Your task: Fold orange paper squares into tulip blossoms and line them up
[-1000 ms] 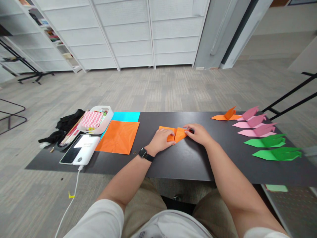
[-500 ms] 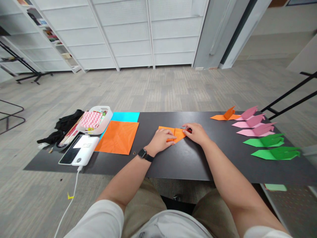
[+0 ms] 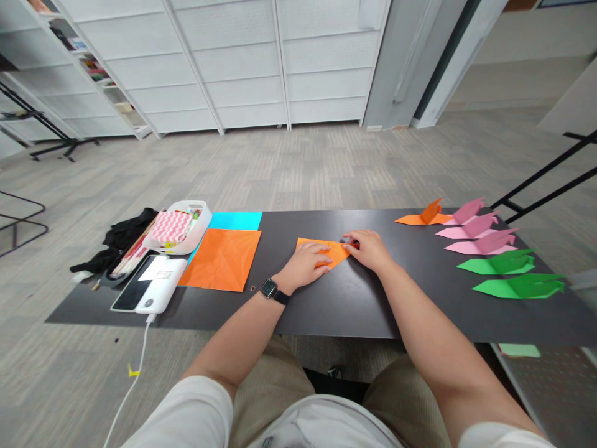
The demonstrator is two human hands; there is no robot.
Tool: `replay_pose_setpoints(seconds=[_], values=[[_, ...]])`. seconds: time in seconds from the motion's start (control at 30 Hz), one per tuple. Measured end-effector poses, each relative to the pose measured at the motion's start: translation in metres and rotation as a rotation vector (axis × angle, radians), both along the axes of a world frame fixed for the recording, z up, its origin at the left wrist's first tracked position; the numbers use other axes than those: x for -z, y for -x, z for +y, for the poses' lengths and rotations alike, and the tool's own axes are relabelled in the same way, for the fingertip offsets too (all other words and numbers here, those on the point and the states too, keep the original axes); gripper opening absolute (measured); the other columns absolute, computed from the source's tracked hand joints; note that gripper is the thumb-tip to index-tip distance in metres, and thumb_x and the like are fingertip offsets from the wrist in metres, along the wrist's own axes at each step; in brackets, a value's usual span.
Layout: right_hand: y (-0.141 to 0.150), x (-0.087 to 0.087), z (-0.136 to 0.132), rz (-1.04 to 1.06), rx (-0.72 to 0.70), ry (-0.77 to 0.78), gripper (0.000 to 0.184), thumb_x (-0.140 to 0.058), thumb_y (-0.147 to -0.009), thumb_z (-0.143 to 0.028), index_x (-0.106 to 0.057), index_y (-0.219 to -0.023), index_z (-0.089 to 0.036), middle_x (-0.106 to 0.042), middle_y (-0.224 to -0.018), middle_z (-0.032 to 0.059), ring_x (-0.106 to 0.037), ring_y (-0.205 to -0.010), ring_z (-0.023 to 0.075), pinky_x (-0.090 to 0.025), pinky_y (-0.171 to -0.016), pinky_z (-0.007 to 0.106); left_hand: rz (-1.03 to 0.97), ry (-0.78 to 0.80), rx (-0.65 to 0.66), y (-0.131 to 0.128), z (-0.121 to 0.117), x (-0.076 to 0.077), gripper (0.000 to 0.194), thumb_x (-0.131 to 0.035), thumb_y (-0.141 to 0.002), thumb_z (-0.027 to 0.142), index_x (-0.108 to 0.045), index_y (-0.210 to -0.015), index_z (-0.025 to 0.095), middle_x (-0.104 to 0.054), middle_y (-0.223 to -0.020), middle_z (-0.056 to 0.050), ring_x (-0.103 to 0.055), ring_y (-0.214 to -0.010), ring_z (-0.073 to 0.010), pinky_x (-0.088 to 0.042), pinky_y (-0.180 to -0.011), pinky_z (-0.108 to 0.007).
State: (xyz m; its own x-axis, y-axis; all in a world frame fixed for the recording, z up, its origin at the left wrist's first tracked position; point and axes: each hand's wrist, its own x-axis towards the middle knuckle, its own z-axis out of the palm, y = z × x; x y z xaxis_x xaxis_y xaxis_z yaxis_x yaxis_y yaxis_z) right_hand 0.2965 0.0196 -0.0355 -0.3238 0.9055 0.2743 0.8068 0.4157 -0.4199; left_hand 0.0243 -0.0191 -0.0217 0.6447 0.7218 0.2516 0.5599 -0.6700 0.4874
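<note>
Left hand (image 3: 308,264) lies over folded paper (image 3: 338,254), right hand (image 3: 373,252) at its corner

Both hands work at the middle of the dark counter (image 3: 354,311), where the folded paper, orange, lies flat. The left hand is palm down, its fingers loosely spread across the paper's left part and resting on top, with nothing gripped. A watch (image 3: 269,288) sits on that wrist. The right hand is half curled, fingertips and thumb at the paper's right corner; whether they pinch it I cannot tell.

To the left, well apart from the folded paper, an orange sheet (image 3: 226,258) partly covers a blue sheet (image 3: 237,220). Beyond them stands a white box (image 3: 192,242) with a pink pouch (image 3: 171,225) in it. Nearer the front edge lie a phone (image 3: 129,295) and, against its right side, a white device (image 3: 163,287) with a cable (image 3: 145,348) running down from it. Black cloth (image 3: 130,231) is bunched at the left, behind some pencils (image 3: 128,258).

Along the right end stand paper cranes: an orange crane (image 3: 428,215) at the back, pink cranes (image 3: 473,230) beside and in front of it, and two green cranes (image 3: 517,287) nearest the person
</note>
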Motion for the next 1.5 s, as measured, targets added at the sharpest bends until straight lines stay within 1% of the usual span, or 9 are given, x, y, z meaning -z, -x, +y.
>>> replay_pose_setpoints(seconds=[0.2, 0.37, 0.6, 0.93, 1.03, 1.13, 1.23, 1.33, 1.5], values=[[0.001, 0.0, -0.002, 0.005, 0.001, -0.018, 0.023, -0.069, -0.093, -0.027, -0.076, -0.115, -0.029, -0.078, -0.096, 0.0032, -0.068, -0.091, 0.025, -0.047, -0.09, 0.044, 0.002, 0.011, 0.021, 0.0, 0.0, 0.001, 0.022, -0.072, -0.098, 0.033, -0.079, -0.118, 0.029, -0.068, -0.148, -0.005, -0.06, -0.138, -0.0254, -0.042, -0.124, -0.05], [0.0, 0.002, -0.001, 0.012, -0.002, -0.029, 0.023, -0.069, -0.093, -0.026, -0.076, -0.114, -0.029, -0.077, -0.095, 0.003, -0.067, -0.09, 0.0239, -0.047, -0.09, 0.043, 0.005, -0.004, 0.026, 0.0, -0.001, -0.002, 0.035, -0.072, -0.097, 0.033, -0.074, -0.132, 0.029, -0.067, -0.149, -0.006, -0.06, -0.138, -0.0251, -0.041, -0.125, -0.05], [0.0, 0.002, -0.001, -0.012, 0.008, -0.015, 0.023, -0.071, -0.093, -0.025, -0.076, -0.115, -0.029, -0.078, -0.098, 0.003, -0.067, -0.091, 0.0243, -0.045, -0.09, 0.042, 0.05, -0.032, 0.03, -0.001, -0.003, -0.006, 0.029, -0.067, -0.099, 0.032, -0.075, -0.126, 0.027, -0.063, -0.154, -0.006, -0.058, -0.141, -0.0268, -0.04, -0.125, -0.051], [0.002, -0.001, -0.003, -0.004, 0.032, 0.014, 0.025, -0.068, -0.094, -0.025, -0.075, -0.117, -0.028, -0.077, -0.101, 0.0046, -0.068, -0.097, 0.0262, -0.047, -0.093, 0.044, 0.108, -0.034, -0.049, -0.006, -0.006, -0.011, 0.029, -0.066, -0.095, 0.035, -0.074, -0.122, 0.027, -0.061, -0.154, -0.005, -0.054, -0.14, -0.0295, -0.041, -0.123, -0.052], [0.002, -0.004, -0.006, 0.008, 0.031, -0.013, 0.034, -0.066, -0.096, -0.032, -0.071, -0.128, -0.026, -0.074, -0.108, 0.0084, -0.068, -0.102, 0.0282, -0.05, -0.096, 0.046, 0.104, -0.04, -0.064, -0.007, -0.006, -0.012, 0.032, -0.066, -0.095, 0.034, -0.072, -0.125, 0.027, -0.062, -0.154, -0.005, -0.054, -0.14, -0.0298, -0.04, -0.123, -0.052], [0.006, -0.009, -0.012, -0.005, 0.011, -0.04, 0.052, -0.067, -0.095, -0.043, -0.063, -0.144, -0.025, -0.069, -0.125, 0.0129, -0.065, -0.119, 0.0324, -0.049, -0.107, 0.051, 0.093, -0.044, -0.072, -0.008, -0.006, -0.011, 0.037, -0.067, -0.095, 0.035, -0.069, -0.13, 0.025, -0.062, -0.152, -0.007, -0.055, -0.139, -0.03, -0.04, -0.123, -0.051], [0.013, -0.011, -0.019, -0.06, -0.004, -0.023, 0.07, -0.069, -0.093, -0.052, -0.051, -0.156, -0.028, -0.06, -0.144, 0.0146, -0.056, -0.137, 0.0361, -0.036, -0.121, 0.064, 0.073, -0.053, -0.078, -0.009, -0.006, -0.008, 0.039, -0.066, -0.098, 0.044, -0.067, -0.132, 0.024, -0.064, -0.15, -0.007, -0.055, -0.138, -0.03, -0.04, -0.123, -0.051], [0.018, -0.009, -0.023, -0.113, 0.02, 0.017, 0.082, -0.071, -0.091, -0.058, -0.042, -0.162, -0.029, -0.05, -0.158, 0.0169, -0.048, -0.147, 0.0393, -0.023, -0.125, 0.074, 0.063, -0.06, -0.07, -0.009, -0.005, -0.006, 0.039, -0.063, -0.101, 0.049, -0.066, -0.131, 0.024, -0.064, -0.15, -0.008, -0.055, -0.138, -0.0296, -0.04, -0.122, -0.051], [0.018, -0.004, -0.021, -0.183, 0.065, 0.09, 0.097, -0.074, -0.085, -0.066, -0.037, -0.166, -0.027, -0.032, -0.171, 0.0219, -0.035, -0.156, 0.0448, -0.018, -0.123, 0.079, 0.084, -0.047, -0.083, -0.01, -0.003, -0.006, 0.039, -0.067, -0.099, 0.052, -0.067, -0.129, 0.026, -0.065, -0.148, -0.007, -0.056, -0.137, -0.0296, -0.041, -0.121, -0.05]])
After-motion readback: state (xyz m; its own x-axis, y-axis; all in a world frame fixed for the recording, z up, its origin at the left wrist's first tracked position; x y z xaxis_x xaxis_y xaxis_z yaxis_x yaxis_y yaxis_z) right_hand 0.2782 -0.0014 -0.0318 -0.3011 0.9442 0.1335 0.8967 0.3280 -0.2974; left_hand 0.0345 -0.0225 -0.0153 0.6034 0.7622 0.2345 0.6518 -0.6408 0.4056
